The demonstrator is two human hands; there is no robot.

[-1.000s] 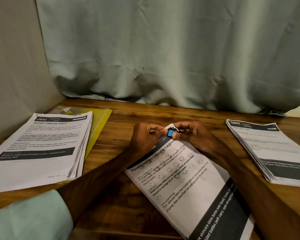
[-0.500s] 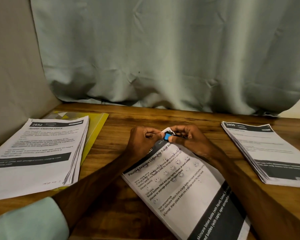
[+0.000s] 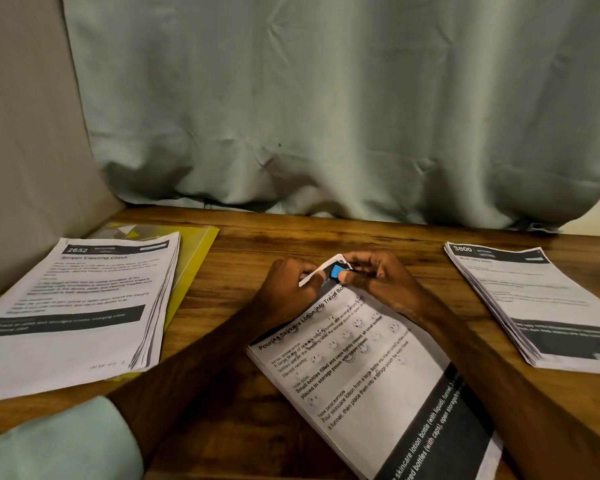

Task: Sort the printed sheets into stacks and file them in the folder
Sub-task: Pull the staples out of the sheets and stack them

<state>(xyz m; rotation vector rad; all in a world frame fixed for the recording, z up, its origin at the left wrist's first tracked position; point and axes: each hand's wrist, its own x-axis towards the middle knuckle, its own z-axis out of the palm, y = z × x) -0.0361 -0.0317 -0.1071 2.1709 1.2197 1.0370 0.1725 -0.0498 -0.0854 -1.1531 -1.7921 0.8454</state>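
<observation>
Seat blue clip (image 3: 336, 271), probably binder-type, pinched in right hand (image 3: 378, 280), squarely beside fingers of left hand (image 3: 288, 287) gripping the corner of the skincare-lotion stack (image 3: 368, 382).

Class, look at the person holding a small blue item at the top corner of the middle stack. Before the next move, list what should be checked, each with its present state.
1. Left hand pinches the middle stack at its top corner: ok.
2. Right hand pinches the small blue item at that corner: ok.
3. Blue item seated over every sheet: cannot tell, the fingers hide it.
4. Corner lying flat: not ok, it curls up.
5. Yellow folder free to open: not ok, the left stack lies on it.
6. Right stack apart from the hands: ok.
</observation>
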